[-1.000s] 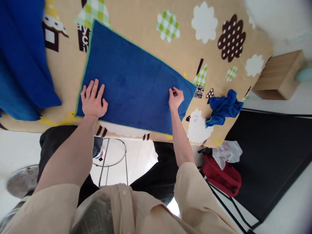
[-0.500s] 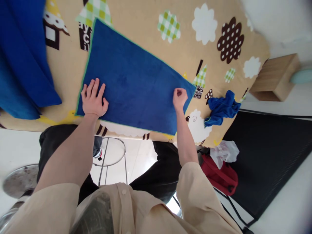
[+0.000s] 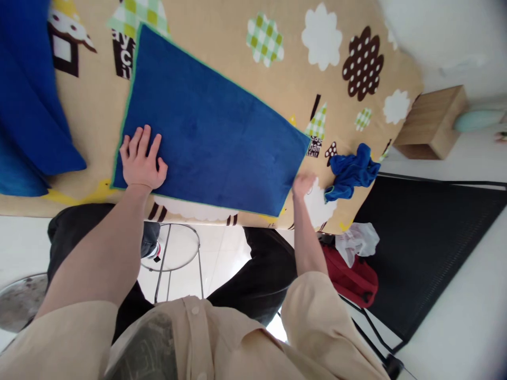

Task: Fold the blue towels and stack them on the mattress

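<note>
A blue towel point(image 3: 214, 126) with a thin green edge lies spread flat on the patterned tablecloth. My left hand point(image 3: 140, 163) rests palm down near its left edge, fingers spread and holding nothing. At the towel's right edge is my right hand point(image 3: 304, 183), partly over the cloth's sheep print. Motion smears its fingers; they look drawn in, but whether anything is between them does not show. A crumpled blue cloth point(image 3: 352, 171) lies to the right of this hand, apart from it.
More blue fabric point(image 3: 31, 100) is draped at the left of the tablecloth point(image 3: 222, 31). Off the right end are a wooden box point(image 3: 431, 121), a black folding surface point(image 3: 428, 243), a white plastic bag point(image 3: 358, 243) and a red bag point(image 3: 350, 277). A stool point(image 3: 24, 301) stands low at left.
My right hand has moved from on top of the towel's right part toward me, to its right edge. My left hand stays on the towel. The whole view has shifted slightly.
</note>
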The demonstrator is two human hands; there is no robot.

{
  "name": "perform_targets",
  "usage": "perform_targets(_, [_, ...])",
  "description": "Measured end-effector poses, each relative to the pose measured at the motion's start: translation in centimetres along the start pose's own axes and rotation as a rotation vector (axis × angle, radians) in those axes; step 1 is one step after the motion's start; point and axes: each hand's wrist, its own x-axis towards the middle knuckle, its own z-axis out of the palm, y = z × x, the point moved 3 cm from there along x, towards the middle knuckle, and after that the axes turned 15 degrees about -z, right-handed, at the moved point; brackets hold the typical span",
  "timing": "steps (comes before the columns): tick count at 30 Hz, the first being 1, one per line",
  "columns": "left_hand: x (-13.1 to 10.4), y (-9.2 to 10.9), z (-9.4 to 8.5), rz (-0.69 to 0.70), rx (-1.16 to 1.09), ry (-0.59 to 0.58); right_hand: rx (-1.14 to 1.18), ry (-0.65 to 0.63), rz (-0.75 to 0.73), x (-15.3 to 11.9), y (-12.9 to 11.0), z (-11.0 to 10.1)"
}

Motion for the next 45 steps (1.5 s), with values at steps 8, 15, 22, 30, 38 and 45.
perform_targets(8, [0.2, -0.7, 0.5, 0.032, 0.046, 0.033, 0.13, -0.303, -0.843, -9.0, -25.6, 5.1])
perform_targets(15, [0.2, -0.9, 0.6, 0.015, 0.019, -0.001, 0.193, -0.294, -0.995, -8.1, -27.8, 5.4])
perform_targets(22, [0.1, -1.0, 0.6, 0.074, 0.009, 0.046, 0.029, -0.092, -0.598, 0.5, -13.3, 3.5])
perform_targets(30, [0.1, -0.9, 0.6, 0.035, 0.001, 0.03, 0.009, 0.028, -0.211, 5.3, -9.9, 2.4])
perform_targets(38, [0.1, -0.8, 0.4, 0.005, 0.016, 0.012, 0.228, -0.205, -1.031, -2.3, -29.8, 5.0])
perform_targets(45, [0.1, -0.6, 0.4, -0.006, 0.004, -0.027, 0.063, -0.122, -0.728, 4.3, -17.3, 4.0])
